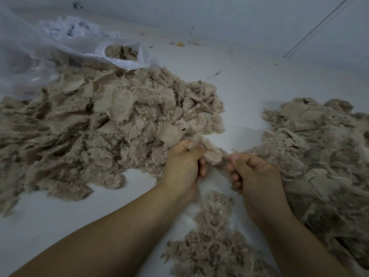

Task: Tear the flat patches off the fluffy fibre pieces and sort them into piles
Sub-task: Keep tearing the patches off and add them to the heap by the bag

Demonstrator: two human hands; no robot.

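Left hand (pixel 184 162): fingers curled into a fist, pinching the top of a small beige fluffy fibre piece (pixel 212 154) between thumb and forefinger. Right hand (pixel 252 172): also curled tight, knuckles up, gripping wispy fibres at the piece's other end. The piece spans the gap between both hands, held above the white work surface (pixel 60 216). Texture soft, shaggy, edges frayed.

Directly below the hands: small low pile of loose beige fluff (pixel 211 236), tufted, no flat patches visible in it.

Left of the hands: large heaped mound of beige fibre pieces (pixel 99 126), shaggy pile mixed with flat, smooth, woven-looking tan patches, some curled at the edges.

Right of the hands: second broad beige heap (pixel 319 156), flatter layers and torn sheet-like patches among fuzz.

Far left, behind the mound: translucent white plastic bag (pixel 79 47), crumpled, mouth open, with more beige material inside.
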